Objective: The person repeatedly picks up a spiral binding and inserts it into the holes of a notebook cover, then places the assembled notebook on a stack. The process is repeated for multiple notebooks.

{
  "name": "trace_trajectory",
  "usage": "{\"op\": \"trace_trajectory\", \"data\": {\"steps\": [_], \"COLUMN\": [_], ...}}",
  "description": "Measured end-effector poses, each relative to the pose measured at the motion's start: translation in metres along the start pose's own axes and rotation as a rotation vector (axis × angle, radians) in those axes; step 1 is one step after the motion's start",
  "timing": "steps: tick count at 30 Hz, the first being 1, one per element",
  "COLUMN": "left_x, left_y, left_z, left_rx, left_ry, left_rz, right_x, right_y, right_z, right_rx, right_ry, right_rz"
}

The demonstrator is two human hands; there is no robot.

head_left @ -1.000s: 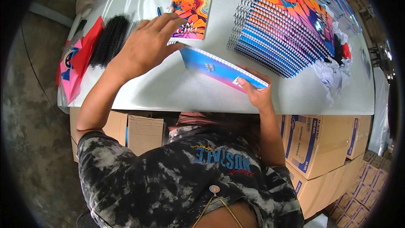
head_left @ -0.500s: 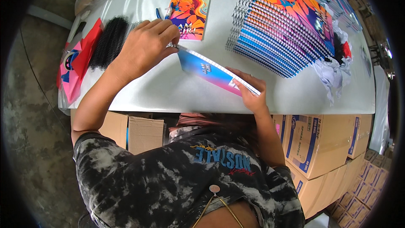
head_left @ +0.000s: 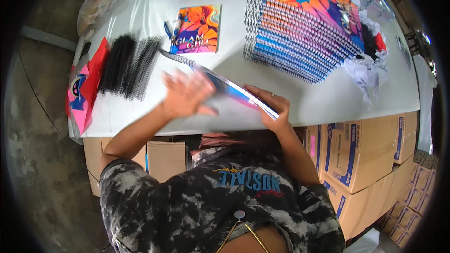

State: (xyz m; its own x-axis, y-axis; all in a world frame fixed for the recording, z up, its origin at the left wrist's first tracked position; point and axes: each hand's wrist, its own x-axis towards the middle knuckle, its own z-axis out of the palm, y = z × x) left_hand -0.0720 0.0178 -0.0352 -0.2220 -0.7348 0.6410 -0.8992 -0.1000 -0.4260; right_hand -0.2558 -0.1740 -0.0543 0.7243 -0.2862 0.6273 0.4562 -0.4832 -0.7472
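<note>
My right hand [head_left: 272,105] grips the lower right end of a notebook [head_left: 229,91], its edge turned up and a pink and blue cover showing. A black spiral coil [head_left: 176,57] sticks out past the notebook's far left end, partly threaded along that edge. Just below that end is my left hand [head_left: 187,93], blurred by motion, its fingers spread and nothing in them. Beyond the hands a notebook with a colourful illustrated cover [head_left: 197,26] lies flat. Blue-handled pliers [head_left: 176,30] rest at its left side.
Loose black coils [head_left: 126,65] lie in a pile at the left, beside a red and pink packet [head_left: 84,89]. At the right stands a fanned stack of coil-bound notebooks [head_left: 300,37], with crumpled white cloth [head_left: 358,77] next to it. Cardboard boxes [head_left: 365,150] are stacked under the table.
My left hand has let go at the notebook's left end and moved down toward me. The coil there is now visible. The view has shifted slightly; my right hand keeps its hold.
</note>
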Motion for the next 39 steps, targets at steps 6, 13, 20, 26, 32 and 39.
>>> {"op": "trace_trajectory", "data": {"steps": [6, 13, 20, 26, 32, 39], "left_x": [-0.039, -0.007, -0.037, 0.014, 0.038, 0.062], "left_y": [0.028, 0.005, 0.02, 0.042, 0.044, 0.024], "left_z": [0.049, 0.05, 0.066, 0.042, 0.035, 0.041], "left_rx": [-0.323, -0.186, -0.008, -0.377, -0.422, -0.107], "left_ry": [-0.015, 0.127, 0.207, 0.196, 0.106, 0.422], "left_rz": [-0.463, -0.422, -0.012, 0.043, -0.181, -0.386], "right_x": [-0.008, 0.0, 0.0, -0.007, 0.0, -0.007], "right_y": [-0.002, -0.008, -0.005, 0.006, -0.012, -0.012], "right_z": [0.008, -0.004, -0.009, -0.012, -0.007, -0.005], "right_rx": [-0.004, -0.055, 0.002, -0.014, -0.007, -0.041], "right_ry": [0.026, -0.081, -0.048, 0.07, 0.009, 0.024], "right_rz": [0.019, -0.154, -0.145, -0.045, -0.029, -0.052]}}
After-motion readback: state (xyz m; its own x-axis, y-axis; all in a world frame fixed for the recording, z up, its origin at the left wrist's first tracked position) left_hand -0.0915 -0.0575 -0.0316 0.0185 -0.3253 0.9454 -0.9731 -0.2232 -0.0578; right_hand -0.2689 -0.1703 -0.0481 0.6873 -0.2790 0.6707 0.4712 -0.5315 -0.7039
